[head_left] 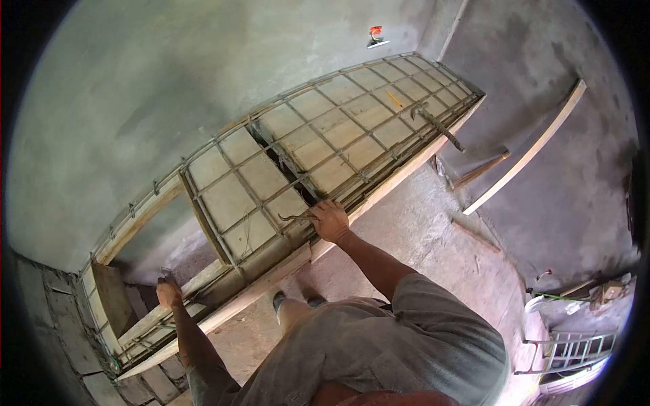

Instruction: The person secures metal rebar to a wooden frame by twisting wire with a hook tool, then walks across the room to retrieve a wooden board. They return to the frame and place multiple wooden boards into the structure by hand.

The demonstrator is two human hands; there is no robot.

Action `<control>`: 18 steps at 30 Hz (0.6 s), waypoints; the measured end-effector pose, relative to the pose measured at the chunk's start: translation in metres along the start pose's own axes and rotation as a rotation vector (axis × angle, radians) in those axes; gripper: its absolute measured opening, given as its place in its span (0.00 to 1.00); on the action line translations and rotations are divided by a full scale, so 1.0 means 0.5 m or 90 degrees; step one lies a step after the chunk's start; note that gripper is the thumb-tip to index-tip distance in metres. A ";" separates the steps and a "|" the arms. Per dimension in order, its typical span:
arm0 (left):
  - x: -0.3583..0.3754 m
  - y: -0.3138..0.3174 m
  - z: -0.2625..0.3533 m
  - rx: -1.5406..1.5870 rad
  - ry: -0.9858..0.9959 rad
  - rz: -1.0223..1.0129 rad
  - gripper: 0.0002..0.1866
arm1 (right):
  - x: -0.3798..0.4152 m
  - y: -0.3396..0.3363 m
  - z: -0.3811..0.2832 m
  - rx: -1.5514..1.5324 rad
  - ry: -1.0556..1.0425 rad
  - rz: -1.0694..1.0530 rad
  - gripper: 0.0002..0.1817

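A grey plastered wall (169, 81) rises behind the worktop (369, 191), a long wooden form that runs from the far corner down to the blockwork at the left. Over its pale boards (342, 128) lies the metal grid (252, 196) of crossed bars, spanning a dark gap between two of the boards. Near the worktop's left end, a wood-framed opening (162, 233) shows the floor (420, 216) beneath. At the right, a long, curved wooden strip (535, 150) leans against another wall, and a metal ladder (575, 353) lies farther down. The left hand (169, 294) is at the near side of the opening, fingers curled, with a small bit of something at the fingertips; whether its grip is closed on that, I cannot tell. The right hand (330, 220) is at the worktop's near edge, beside the grid, its grip clenched on a thin hooked metal piece (292, 217) that points left. A hammer (440, 126) with a ridged handle rests across the grid's near edge, and a yellow pencil (394, 99) lies just beyond its head.
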State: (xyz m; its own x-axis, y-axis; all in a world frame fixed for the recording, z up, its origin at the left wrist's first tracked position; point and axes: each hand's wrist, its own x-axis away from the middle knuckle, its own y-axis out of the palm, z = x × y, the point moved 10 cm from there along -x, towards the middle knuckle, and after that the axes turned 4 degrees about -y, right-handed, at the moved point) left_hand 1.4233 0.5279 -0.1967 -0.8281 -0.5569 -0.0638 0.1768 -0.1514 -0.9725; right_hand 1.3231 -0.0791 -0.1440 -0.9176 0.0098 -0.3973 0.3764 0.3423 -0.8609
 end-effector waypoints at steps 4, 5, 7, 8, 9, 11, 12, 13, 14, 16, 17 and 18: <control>-0.008 0.012 -0.013 0.004 -0.023 -0.010 0.21 | 0.001 0.015 0.010 -0.016 0.029 -0.049 0.12; -0.017 0.020 -0.016 -0.014 -0.012 -0.014 0.20 | 0.002 0.017 0.010 -0.019 0.032 -0.062 0.12; -0.050 0.055 -0.039 -0.033 0.002 -0.018 0.20 | 0.002 0.016 0.010 -0.008 0.013 -0.029 0.12; -0.077 0.095 -0.071 -0.041 -0.020 -0.035 0.20 | 0.005 0.009 0.006 0.006 -0.007 0.004 0.11; -0.092 0.118 -0.087 -0.047 -0.040 -0.052 0.19 | 0.006 0.009 0.008 0.006 -0.004 0.005 0.11; -0.027 0.037 -0.025 -0.045 -0.025 -0.033 0.19 | 0.005 0.004 0.007 -0.021 -0.005 0.026 0.11; 0.002 -0.007 0.007 -0.042 -0.014 -0.014 0.20 | 0.004 0.004 0.008 -0.020 -0.003 0.028 0.11; -0.002 -0.002 0.005 -0.042 -0.012 -0.013 0.20 | 0.004 0.005 0.009 -0.017 0.000 0.031 0.10; -0.009 0.005 -0.001 -0.052 -0.002 -0.006 0.20 | 0.004 0.004 0.010 -0.015 0.002 0.033 0.10; -0.011 0.009 -0.002 -0.063 0.008 0.000 0.20 | 0.003 -0.001 0.007 -0.016 0.010 0.016 0.10; -0.012 0.012 -0.007 -0.044 0.002 0.002 0.20 | 0.002 -0.001 0.006 -0.017 0.016 -0.001 0.10; -0.013 0.013 -0.012 -0.025 -0.005 0.004 0.21 | 0.004 0.005 0.009 -0.017 0.016 -0.002 0.10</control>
State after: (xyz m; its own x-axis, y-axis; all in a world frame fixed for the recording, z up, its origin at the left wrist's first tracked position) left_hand 1.4266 0.5354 -0.2040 -0.8226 -0.5644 -0.0686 0.1613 -0.1160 -0.9801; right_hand 1.3230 -0.0824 -0.1484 -0.9216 0.0320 -0.3868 0.3707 0.3678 -0.8528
